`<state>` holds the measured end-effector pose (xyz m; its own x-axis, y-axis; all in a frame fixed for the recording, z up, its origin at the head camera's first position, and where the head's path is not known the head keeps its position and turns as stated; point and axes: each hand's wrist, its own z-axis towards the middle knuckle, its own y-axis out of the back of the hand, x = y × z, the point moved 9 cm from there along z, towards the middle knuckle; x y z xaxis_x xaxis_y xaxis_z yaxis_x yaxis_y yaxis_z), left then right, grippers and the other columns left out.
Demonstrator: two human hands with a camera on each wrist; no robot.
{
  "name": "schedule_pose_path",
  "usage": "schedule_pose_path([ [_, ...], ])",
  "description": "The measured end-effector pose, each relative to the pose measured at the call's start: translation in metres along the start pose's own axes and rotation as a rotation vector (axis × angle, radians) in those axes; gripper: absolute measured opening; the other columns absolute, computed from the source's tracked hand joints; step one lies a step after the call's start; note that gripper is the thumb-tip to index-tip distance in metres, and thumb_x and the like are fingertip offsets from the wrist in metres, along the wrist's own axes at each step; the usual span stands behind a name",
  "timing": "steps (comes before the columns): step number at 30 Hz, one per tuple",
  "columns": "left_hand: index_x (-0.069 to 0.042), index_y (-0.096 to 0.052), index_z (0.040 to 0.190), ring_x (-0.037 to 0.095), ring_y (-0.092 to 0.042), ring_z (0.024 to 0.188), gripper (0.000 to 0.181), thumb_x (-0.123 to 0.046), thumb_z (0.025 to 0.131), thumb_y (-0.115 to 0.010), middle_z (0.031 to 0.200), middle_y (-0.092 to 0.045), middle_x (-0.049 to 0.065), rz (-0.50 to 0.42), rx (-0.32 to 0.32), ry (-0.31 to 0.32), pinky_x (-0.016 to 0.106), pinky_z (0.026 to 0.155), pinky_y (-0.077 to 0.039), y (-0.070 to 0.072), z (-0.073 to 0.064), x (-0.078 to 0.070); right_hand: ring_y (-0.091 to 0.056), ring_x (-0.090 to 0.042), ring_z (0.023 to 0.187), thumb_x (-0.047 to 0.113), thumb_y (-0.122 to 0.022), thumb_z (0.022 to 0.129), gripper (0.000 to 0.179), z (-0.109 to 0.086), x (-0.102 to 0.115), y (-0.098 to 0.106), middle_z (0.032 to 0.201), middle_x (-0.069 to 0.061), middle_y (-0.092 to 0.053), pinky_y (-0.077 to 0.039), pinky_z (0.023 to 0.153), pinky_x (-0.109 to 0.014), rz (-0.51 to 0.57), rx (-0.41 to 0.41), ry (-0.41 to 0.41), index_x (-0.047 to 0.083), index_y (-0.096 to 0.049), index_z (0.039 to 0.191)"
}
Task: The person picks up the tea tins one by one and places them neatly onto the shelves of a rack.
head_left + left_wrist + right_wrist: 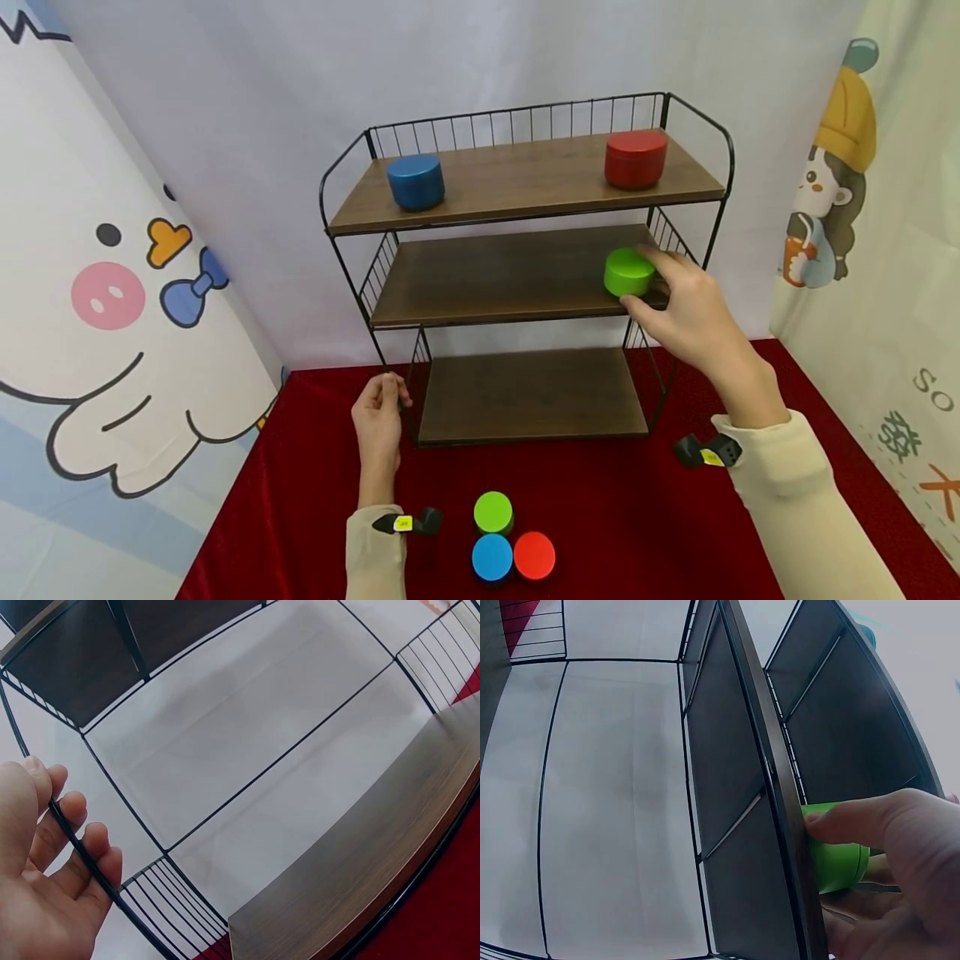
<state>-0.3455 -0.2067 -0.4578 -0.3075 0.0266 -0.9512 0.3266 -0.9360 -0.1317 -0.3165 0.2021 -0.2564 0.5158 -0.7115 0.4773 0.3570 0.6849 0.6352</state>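
At the right end of the middle brown wooden shelf (495,279), a short, bright green cylindrical tin (624,273) shows a smooth, flat top and upright sides. The right hand (690,304) holds it, thumb on the near side and fingers curled round the far side, opened only to the tin's width. Whether its base fully touches the board cannot be told, since the shelf's front edge hides the bottom in the right wrist view. The left hand (378,408) closes its thumb and bent fingers about a thin black metal upright (84,857) at the rack's left side. Above the green tin, the top brown wooden shelf (525,171) overhangs, bearing a round blue tin (416,182) at left and a round red tin (636,160) at right. Below lies the bottom brown wooden shelf (532,396). Before the rack, on dark red cloth (615,517), a small green cylinder (493,512), a small blue cylinder (492,557) and a small red cylinder (535,556) cluster together.
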Motion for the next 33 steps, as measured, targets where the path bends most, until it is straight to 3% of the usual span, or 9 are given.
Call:
schedule_pose_path([
  [14,-0.006,-0.066,0.095,0.018,-0.061,0.076,0.026,-0.026,0.108,-0.055,0.084,-0.062,0.013,-0.008,-0.01,0.002,0.023,0.071,-0.056,-0.0004,0.0006,-0.0015,-0.064,-0.045,0.101,0.003,-0.073,0.089,0.054,0.0055,-0.002,0.0002,0.122,-0.033,-0.061,-0.059,0.086,-0.059,-0.043,0.017,-0.022,-0.01,-0.056,0.137],
  [21,-0.006,-0.065,0.096,0.015,-0.06,0.075,0.025,-0.025,0.108,-0.054,0.081,-0.062,0.003,-0.018,-0.008,0.013,0.023,0.071,-0.055,0.0,-0.0003,-0.0006,-0.065,-0.048,0.107,0.003,-0.077,0.09,0.055,0.0055,-0.0023,-0.002,0.123,-0.033,-0.061,-0.058,0.09,-0.059,-0.038,0.055,-0.025,-0.01,-0.055,0.138],
  [26,-0.005,-0.065,0.096,0.017,-0.061,0.076,0.026,-0.026,0.108,-0.054,0.083,-0.061,0.009,-0.013,-0.004,0.015,0.023,0.071,-0.056,0.0,-0.0006,-0.001,-0.065,-0.049,0.109,0.004,-0.077,0.092,0.053,0.0055,-0.0023,-0.0027,0.124,-0.033,-0.061,-0.057,0.092,-0.059,-0.022,0.086,-0.05,-0.01,-0.055,0.138],
  [33,-0.004,-0.065,0.098,0.016,-0.061,0.076,0.029,-0.028,0.107,-0.054,0.081,-0.063,0.0,-0.009,0.003,0.01,0.024,0.072,-0.056,0.0,0.0007,-0.0001,-0.065,-0.049,0.108,0.003,-0.075,0.091,0.054,0.0064,-0.0025,-0.0024,0.124,-0.034,-0.06,-0.057,0.092,-0.06,-0.034,0.095,-0.068,-0.011,-0.053,0.138],
])
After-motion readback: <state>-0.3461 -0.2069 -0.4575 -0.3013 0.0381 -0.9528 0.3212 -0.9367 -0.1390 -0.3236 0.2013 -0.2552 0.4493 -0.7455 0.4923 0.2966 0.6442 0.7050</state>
